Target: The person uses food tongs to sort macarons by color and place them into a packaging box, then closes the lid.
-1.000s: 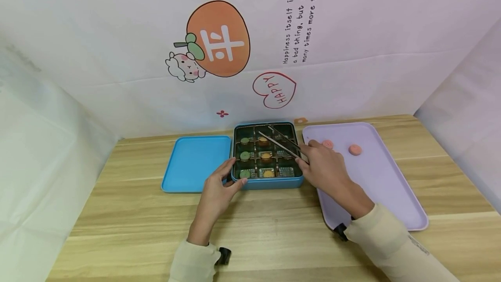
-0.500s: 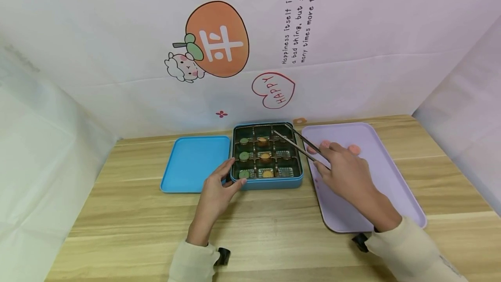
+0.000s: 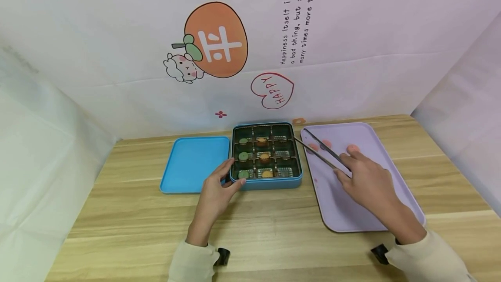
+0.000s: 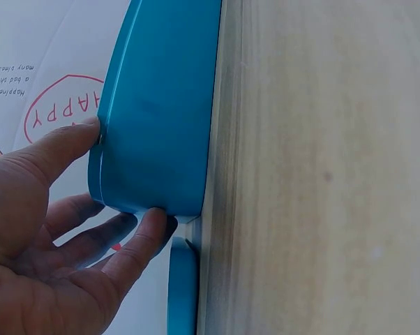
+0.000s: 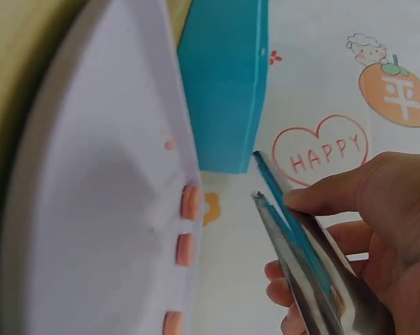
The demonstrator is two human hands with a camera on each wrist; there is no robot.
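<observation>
My left hand [image 3: 216, 190] holds the front-left corner of a blue tin [image 3: 272, 184], thumb at the rim and fingers along the side. A clear-sectioned insert in the tin bears green macarons [image 3: 243, 156] in the left column and orange macarons [image 3: 265, 156] in the middle one. With my right hand [image 3: 368, 182] I grip metal tongs [image 3: 318, 156] over the lilac tray [image 3: 340, 214]. Their tips stand apart with nothing between them, near the tin's right side. Three pink macarons [image 5: 185, 249] lie toward the tray's far edge.
A blue lid [image 3: 195, 164] lies on the wooden table [image 3: 129, 216], left of the tin. Close behind everything rises a white printed cloth [image 3: 137, 55]. Small pink crumbs [image 5: 169, 145] dot the tray.
My right hand has drawn the tongs from over the tin rightward to above the tray, bringing pink macarons behind it into view. The left hand stays at the tin's corner.
</observation>
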